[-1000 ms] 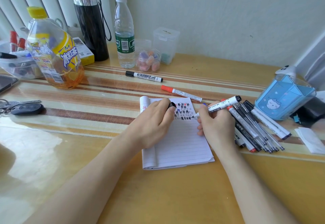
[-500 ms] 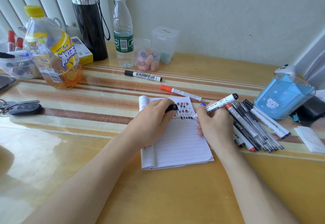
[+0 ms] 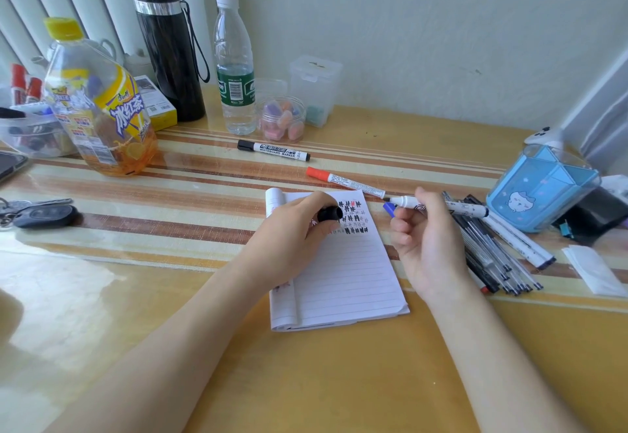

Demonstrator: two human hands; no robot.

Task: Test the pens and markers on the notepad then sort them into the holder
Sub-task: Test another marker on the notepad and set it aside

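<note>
**Marker uncapped, both hands busy over the notepad**

I see my left hand (image 3: pixel 299 238) resting on the upper left part of the notepad (image 3: pixel 350 283), its fingers curled round a black cap (image 3: pixel 329 214). My right hand (image 3: pixel 428 249) sits just off the pad's right edge and pinches an uncapped white marker (image 3: pixel 441 207) between thumb and fingers. The marker lies nearly level, its tip pointing left just past the pad's upper right corner. I cannot tell whether the tip touches the desk (image 3: pixel 339 381). A small blue end (image 3: pixel 389 209) shows right under it.

The notepad lies flat on the desk, lined page up, with rows of black hash marks and a little red near the top.

The blue holder (image 3: pixel 543 191) stands at the right, well apart from the pad. Between it and my right hand lies a loose pile of pens (image 3: pixel 489 259), partly under my fingers. A red marker (image 3: pixel 343 181) lies capped just above the pad, and a black marker (image 3: pixel 273 150) lies further back.

At the back left stand a tea bottle (image 3: pixel 98 102), a flask (image 3: pixel 166 45) and a water bottle (image 3: pixel 234 65), and keys (image 3: pixel 37 215) lie at the far left
</note>
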